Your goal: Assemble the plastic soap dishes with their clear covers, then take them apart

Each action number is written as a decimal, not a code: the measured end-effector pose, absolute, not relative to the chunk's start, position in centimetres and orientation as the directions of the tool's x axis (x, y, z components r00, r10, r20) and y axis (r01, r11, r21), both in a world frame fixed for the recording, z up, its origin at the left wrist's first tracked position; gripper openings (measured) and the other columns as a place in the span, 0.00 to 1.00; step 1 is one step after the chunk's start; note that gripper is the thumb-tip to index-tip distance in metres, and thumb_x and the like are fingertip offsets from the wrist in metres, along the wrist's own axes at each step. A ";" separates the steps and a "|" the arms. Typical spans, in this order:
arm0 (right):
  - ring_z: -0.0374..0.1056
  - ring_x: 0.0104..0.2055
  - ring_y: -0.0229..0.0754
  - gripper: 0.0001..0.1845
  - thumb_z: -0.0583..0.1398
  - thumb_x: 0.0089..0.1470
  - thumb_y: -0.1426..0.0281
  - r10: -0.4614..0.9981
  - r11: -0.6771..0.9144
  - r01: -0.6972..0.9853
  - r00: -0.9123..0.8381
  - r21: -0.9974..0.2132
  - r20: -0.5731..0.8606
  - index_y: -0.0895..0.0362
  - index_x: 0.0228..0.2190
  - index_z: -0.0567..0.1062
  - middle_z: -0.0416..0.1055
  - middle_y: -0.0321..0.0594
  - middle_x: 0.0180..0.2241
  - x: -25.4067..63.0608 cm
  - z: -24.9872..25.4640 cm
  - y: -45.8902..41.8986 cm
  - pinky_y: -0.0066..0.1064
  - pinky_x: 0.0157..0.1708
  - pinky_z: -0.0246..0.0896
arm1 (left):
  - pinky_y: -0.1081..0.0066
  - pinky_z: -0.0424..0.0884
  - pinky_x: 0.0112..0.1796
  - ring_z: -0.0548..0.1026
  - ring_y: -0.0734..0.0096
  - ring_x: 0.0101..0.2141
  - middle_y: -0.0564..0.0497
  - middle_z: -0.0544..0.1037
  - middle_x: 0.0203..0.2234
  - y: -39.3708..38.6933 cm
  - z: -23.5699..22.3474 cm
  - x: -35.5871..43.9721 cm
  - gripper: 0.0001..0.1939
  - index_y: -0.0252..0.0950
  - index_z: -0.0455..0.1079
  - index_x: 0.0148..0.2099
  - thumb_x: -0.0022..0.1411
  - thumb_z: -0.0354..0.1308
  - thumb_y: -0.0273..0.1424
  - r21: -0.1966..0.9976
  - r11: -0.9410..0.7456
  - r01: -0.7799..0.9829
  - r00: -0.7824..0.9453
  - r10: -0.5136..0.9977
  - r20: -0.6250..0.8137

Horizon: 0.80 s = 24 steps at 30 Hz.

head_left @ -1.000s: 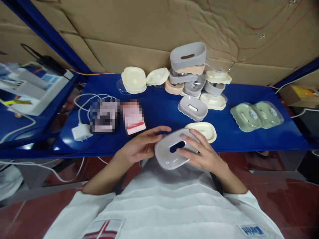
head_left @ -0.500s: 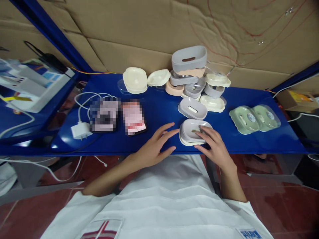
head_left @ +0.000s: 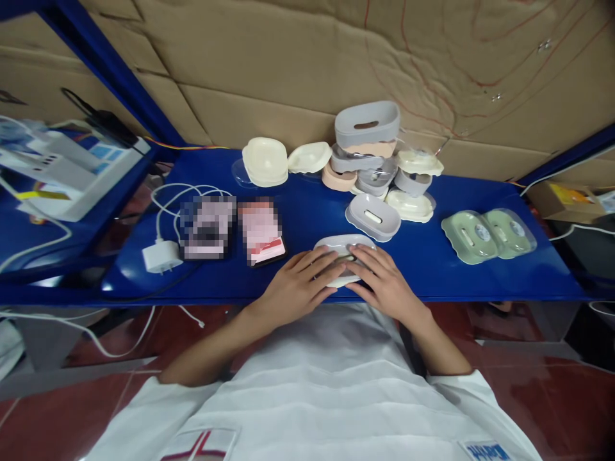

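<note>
A grey soap dish (head_left: 342,241) lies near the front edge of the blue table, directly before me. It appears to sit on a cream piece, and shiny clear plastic covers it. My left hand (head_left: 294,287) grips its left side, fingers over the top and thumb along the front. On the right side, my right hand (head_left: 390,283) holds it the same way. The fingers hide much of the dish. Just behind it is another grey soap dish (head_left: 384,225), apart from both hands.
Behind stands a pile of grey, peach and cream dishes (head_left: 368,125). Cream dishes (head_left: 265,161) lie back left, two packed green soap dishes (head_left: 473,240) right. Two phone-like devices (head_left: 262,230), blurred out, and a white charger (head_left: 162,256) with cable lie left. Cardboard (head_left: 269,70) lines the back.
The grey soap dish has moved left, with my right hand on it. My left hand, apart from it before, now touches its left side. The view has shifted slightly.
</note>
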State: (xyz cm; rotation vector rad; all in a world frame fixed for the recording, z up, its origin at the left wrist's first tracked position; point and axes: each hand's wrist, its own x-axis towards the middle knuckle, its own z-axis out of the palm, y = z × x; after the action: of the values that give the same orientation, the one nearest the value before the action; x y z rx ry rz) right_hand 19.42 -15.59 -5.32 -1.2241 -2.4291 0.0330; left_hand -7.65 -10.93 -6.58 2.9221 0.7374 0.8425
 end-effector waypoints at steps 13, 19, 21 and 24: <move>0.70 0.70 0.54 0.24 0.64 0.72 0.60 0.701 0.660 0.742 -0.554 -0.117 0.449 0.44 0.66 0.74 0.71 0.41 0.69 22.7 -1.6 -12.6 0.51 0.69 0.72 | 0.50 0.75 0.63 0.73 0.50 0.68 0.40 0.79 0.64 -10.5 -6.9 -7.6 0.16 0.37 0.75 0.64 0.79 0.59 0.33 0.281 -0.864 0.418 0.728 0.503 0.466; 0.53 0.79 0.58 0.48 0.72 0.61 0.52 0.828 0.400 0.903 -0.282 -0.159 0.485 0.68 0.70 0.67 0.56 0.68 0.75 31.2 6.5 0.8 0.51 0.75 0.53 | 0.50 0.74 0.64 0.71 0.50 0.69 0.40 0.76 0.66 -10.4 -6.8 -7.8 0.15 0.37 0.74 0.64 0.79 0.58 0.33 0.318 -0.858 0.404 0.746 0.510 0.427; 0.49 0.80 0.57 0.53 0.65 0.64 0.51 0.901 0.358 0.903 -0.268 -0.236 0.342 0.72 0.74 0.57 0.51 0.73 0.76 33.0 7.7 5.3 0.46 0.70 0.58 | 0.49 0.73 0.64 0.70 0.50 0.70 0.39 0.76 0.67 -10.4 -6.7 -7.8 0.16 0.37 0.74 0.64 0.79 0.59 0.33 0.337 -0.852 0.400 0.748 0.516 0.418; 0.61 0.75 0.53 0.53 0.59 0.66 0.51 0.946 0.312 0.901 -0.266 -0.300 0.186 0.75 0.75 0.48 0.49 0.80 0.74 33.8 7.7 9.2 0.33 0.59 0.67 | 0.48 0.73 0.65 0.70 0.50 0.70 0.39 0.76 0.67 -10.4 -6.5 -7.9 0.16 0.37 0.74 0.64 0.79 0.59 0.32 0.364 -0.846 0.390 0.752 0.521 0.403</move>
State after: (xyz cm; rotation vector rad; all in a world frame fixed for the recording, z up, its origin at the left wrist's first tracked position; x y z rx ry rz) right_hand 33.77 9.18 7.70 -1.6585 -2.2563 0.1898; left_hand -7.89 -10.38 -6.55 2.6944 0.7139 0.7322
